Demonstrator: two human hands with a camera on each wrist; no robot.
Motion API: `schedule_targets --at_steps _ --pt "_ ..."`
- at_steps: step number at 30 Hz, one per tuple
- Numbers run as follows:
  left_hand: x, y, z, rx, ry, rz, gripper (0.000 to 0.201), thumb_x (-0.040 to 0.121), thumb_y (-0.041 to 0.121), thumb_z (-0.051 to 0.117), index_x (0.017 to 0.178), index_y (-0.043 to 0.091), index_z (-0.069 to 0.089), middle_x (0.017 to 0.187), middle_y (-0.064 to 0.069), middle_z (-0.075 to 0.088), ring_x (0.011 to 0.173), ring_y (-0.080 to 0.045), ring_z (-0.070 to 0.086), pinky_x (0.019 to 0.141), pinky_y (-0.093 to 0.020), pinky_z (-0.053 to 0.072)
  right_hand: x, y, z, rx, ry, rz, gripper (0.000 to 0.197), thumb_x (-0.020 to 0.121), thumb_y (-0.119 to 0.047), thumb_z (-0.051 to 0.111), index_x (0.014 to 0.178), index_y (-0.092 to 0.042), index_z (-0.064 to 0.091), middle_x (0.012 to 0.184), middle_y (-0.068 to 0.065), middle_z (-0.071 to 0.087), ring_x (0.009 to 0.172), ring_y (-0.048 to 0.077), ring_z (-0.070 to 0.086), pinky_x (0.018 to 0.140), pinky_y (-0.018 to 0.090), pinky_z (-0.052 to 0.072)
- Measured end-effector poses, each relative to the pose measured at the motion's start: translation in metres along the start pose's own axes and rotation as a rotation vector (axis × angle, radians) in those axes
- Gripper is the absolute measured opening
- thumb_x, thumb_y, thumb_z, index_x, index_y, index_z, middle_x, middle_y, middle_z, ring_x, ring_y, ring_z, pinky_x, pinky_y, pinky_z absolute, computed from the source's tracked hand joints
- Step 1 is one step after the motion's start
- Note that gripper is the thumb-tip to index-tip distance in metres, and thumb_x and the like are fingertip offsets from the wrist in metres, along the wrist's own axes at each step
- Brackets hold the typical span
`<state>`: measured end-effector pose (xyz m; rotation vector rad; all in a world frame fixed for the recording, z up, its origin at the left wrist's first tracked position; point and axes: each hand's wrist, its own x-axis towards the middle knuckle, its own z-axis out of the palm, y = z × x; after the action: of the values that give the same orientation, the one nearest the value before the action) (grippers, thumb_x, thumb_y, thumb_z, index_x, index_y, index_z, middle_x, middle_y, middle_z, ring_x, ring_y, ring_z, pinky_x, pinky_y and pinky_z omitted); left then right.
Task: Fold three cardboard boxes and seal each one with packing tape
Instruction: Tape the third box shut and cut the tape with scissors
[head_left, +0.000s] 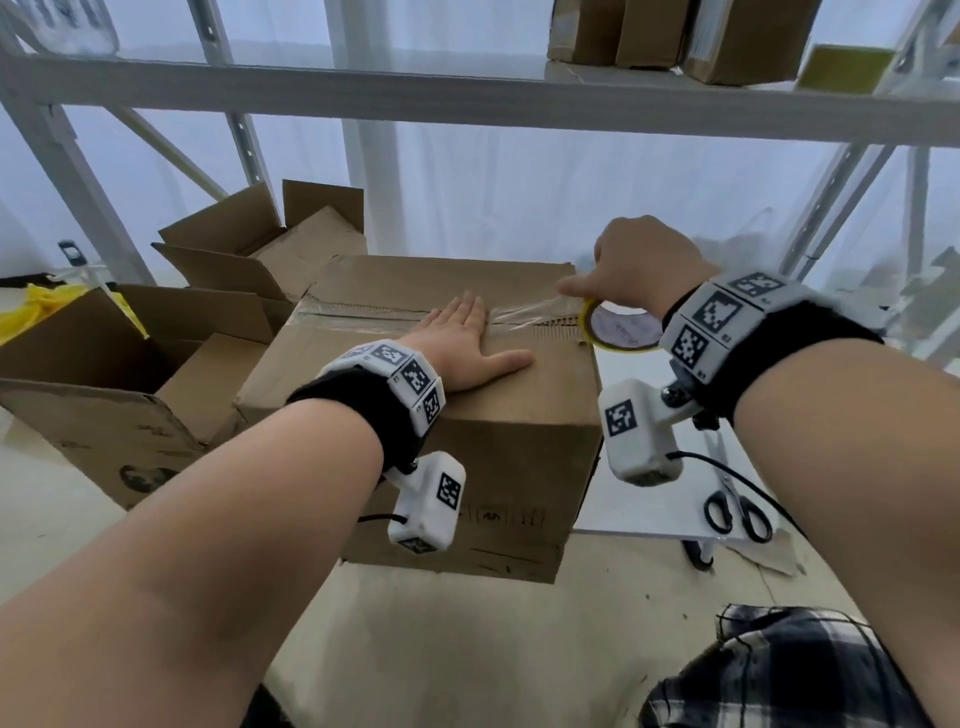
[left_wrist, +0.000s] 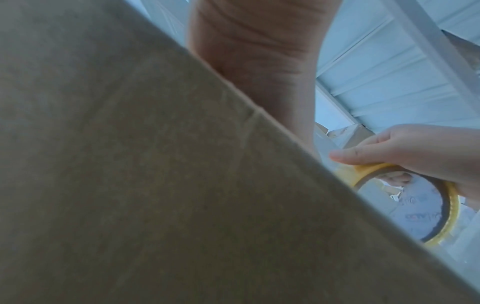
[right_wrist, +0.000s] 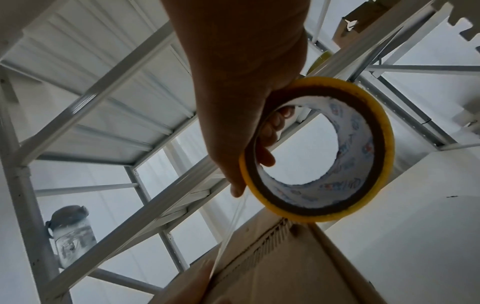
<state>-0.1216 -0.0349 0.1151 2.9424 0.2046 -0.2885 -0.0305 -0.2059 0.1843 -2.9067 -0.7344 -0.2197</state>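
A closed brown cardboard box (head_left: 519, 415) stands in front of me, clear tape (head_left: 524, 314) running along its top seam. My left hand (head_left: 467, 338) lies flat on the lid with straight fingers, pressing the tape down. My right hand (head_left: 639, 270) grips a yellow-edged tape roll (head_left: 621, 327) at the box's right edge, fingers curled through the core, and a strip stretches from it to the lid. In the right wrist view the tape roll (right_wrist: 319, 152) hangs over the box (right_wrist: 272, 267). The left wrist view shows mostly the box side (left_wrist: 130, 164) and the tape roll (left_wrist: 415, 203).
Two open cardboard boxes (head_left: 130, 374) (head_left: 270, 244) stand to the left, with a yellow bag (head_left: 47, 306) beyond them. Black-handled scissors (head_left: 737, 509) lie on the white table (head_left: 649, 514) at the right. A metal shelf (head_left: 467, 98) with more boxes (head_left: 675, 36) crosses above.
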Motion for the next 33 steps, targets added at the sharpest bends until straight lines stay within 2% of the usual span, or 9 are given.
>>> schedule_targets --at_steps 3,13,17,19,22,26,29,33 --pt "0.003 -0.001 0.0 -0.005 -0.01 -0.005 0.1 0.084 0.079 0.024 0.152 0.014 -0.009 0.16 -0.002 -0.012 0.147 -0.014 -0.008 0.119 -0.034 -0.004 0.006 0.003 0.0 0.001 0.002 -0.006 0.053 0.079 -0.051 0.068 0.057 -0.013 0.038 0.058 0.002 0.041 0.054 0.02 0.042 0.055 0.03 0.035" --pt "0.014 0.004 -0.001 0.004 -0.001 0.0 0.101 0.082 0.079 0.025 0.153 0.014 -0.006 0.16 -0.001 -0.011 0.147 -0.014 -0.006 0.118 -0.033 -0.003 0.025 0.022 0.009 -0.02 -0.091 0.007 0.056 0.079 -0.059 0.066 0.061 -0.009 0.049 0.06 0.004 0.048 0.057 0.018 0.047 0.057 0.032 0.037" --pt "0.012 0.004 0.0 0.005 -0.018 0.001 0.1 0.083 0.079 0.025 0.153 0.015 -0.007 0.16 -0.001 -0.012 0.147 -0.014 -0.007 0.118 -0.034 -0.003 0.025 0.025 0.011 -0.027 -0.166 0.027 0.059 0.079 -0.06 0.065 0.053 -0.01 0.049 0.054 0.003 0.047 0.054 0.018 0.046 0.055 0.03 0.034" --pt "0.01 0.003 0.0 0.009 -0.018 0.001 0.099 0.083 0.079 0.024 0.153 0.016 -0.008 0.16 -0.001 -0.013 0.147 -0.014 -0.008 0.118 -0.033 -0.004 0.024 0.029 0.016 0.005 -0.168 0.029 0.062 0.078 -0.061 0.066 0.049 -0.01 0.046 0.049 0.001 0.043 0.049 0.017 0.042 0.053 0.029 0.03" --pt "0.008 -0.002 0.002 0.006 -0.013 0.006 0.1 0.082 0.079 0.024 0.153 0.016 -0.009 0.16 0.0 -0.014 0.147 -0.013 -0.009 0.119 -0.033 -0.004 0.023 0.032 0.024 0.141 -0.167 0.02 0.061 0.076 -0.058 0.07 0.051 -0.009 0.044 0.048 0.001 0.038 0.045 0.016 0.037 0.051 0.027 0.029" --pt "-0.001 -0.018 0.003 -0.007 0.0 0.003 0.099 0.083 0.079 0.026 0.152 0.018 -0.01 0.159 0.002 -0.015 0.146 -0.01 -0.011 0.117 -0.03 -0.006 0.028 0.016 0.027 0.231 -0.188 -0.003 0.053 0.073 -0.053 0.074 0.061 -0.006 0.054 0.05 0.001 0.04 0.047 0.015 0.037 0.051 0.026 0.032" --pt "-0.01 -0.04 0.003 -0.022 0.013 -0.007 0.097 0.084 0.077 0.026 0.152 0.018 -0.01 0.159 0.003 -0.016 0.146 -0.009 -0.012 0.115 -0.027 -0.007 0.03 -0.006 0.031 0.269 -0.172 -0.03 0.052 0.072 -0.051 0.076 0.056 -0.008 0.05 0.049 0.001 0.039 0.047 0.015 0.037 0.053 0.028 0.034" --pt "-0.021 -0.064 0.002 -0.025 0.031 -0.049 0.094 0.085 0.075 0.023 0.152 0.018 -0.01 0.159 0.002 -0.016 0.146 -0.009 -0.011 0.116 -0.028 -0.007 0.029 -0.035 0.038 0.245 -0.109 -0.059 0.049 0.071 -0.054 0.074 0.062 -0.008 0.06 0.052 0.0 0.051 0.053 0.016 0.051 0.055 0.029 0.042"
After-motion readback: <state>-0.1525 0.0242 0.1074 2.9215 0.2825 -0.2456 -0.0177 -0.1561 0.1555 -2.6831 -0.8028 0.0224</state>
